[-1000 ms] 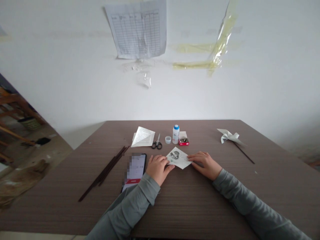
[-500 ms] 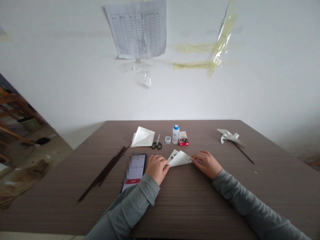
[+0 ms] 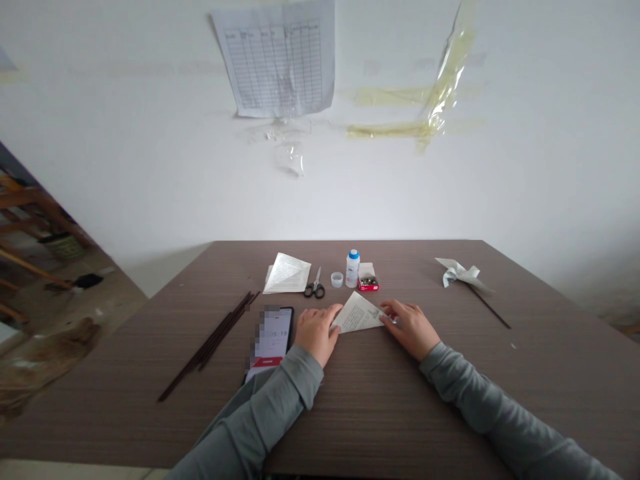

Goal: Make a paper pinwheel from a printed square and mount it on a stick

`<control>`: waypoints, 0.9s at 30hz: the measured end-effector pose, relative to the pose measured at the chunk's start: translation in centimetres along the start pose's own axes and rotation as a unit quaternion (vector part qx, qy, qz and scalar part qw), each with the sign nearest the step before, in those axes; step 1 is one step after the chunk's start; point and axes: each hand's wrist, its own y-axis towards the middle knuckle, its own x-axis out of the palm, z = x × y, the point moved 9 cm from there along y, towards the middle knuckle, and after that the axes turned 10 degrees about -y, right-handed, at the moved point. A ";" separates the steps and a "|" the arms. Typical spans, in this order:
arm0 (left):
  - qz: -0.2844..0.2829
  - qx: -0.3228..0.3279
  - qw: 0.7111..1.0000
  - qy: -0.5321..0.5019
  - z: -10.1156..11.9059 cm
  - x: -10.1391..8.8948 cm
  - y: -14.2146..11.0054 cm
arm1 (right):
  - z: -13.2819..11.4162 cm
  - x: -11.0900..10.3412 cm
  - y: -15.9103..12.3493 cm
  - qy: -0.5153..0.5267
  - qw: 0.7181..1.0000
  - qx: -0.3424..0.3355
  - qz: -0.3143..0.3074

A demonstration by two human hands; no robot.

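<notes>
Hands half open, both on folded paper triangle (image 3: pixel 357 313): left hand (image 3: pixel 316 335) at its left corner, right hand (image 3: pixel 407 328) fingertips at right tip; pinch or just touch, cannot tell. Paper now flat on brown table (image 3: pixel 500 400), printed side up, gray drawing hidden. Phone (image 3: pixel 273 340) just beside left hand, screen part blurred. Scissors (image 3: pixel 314 288) farther up.

From the middle of the view, at seven o'clock we see a phone (image 3: pixel 274 337) with part of its screen blurred into blocks and its lower end hidden under the left sleeve (image 3: pixel 270 407). At twelve o'clock, the frame cuts off the top of a ruled wall sheet (image 3: pixel 274 60). At four o'clock, the small items in a red box (image 3: pixel 369 283) are too small to tell; at five, so is the print on a folded paper (image 3: pixel 356 315).
</notes>
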 end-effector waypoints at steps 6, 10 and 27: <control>0.003 0.017 1.000 0.014 0.1 0.4 -0.1 | -1.6 -0.3 -0.2 -0.047 0.999 -0.027 -0.004; -0.010 0.007 1.000 0.023 0.0 0.7 -0.1 | -2.1 -0.2 -0.2 -0.072 0.996 -0.040 -0.013; 0.008 0.011 0.999 0.031 0.3 0.3 -0.1 | -2.2 0.7 -0.7 -0.130 0.988 -0.059 0.053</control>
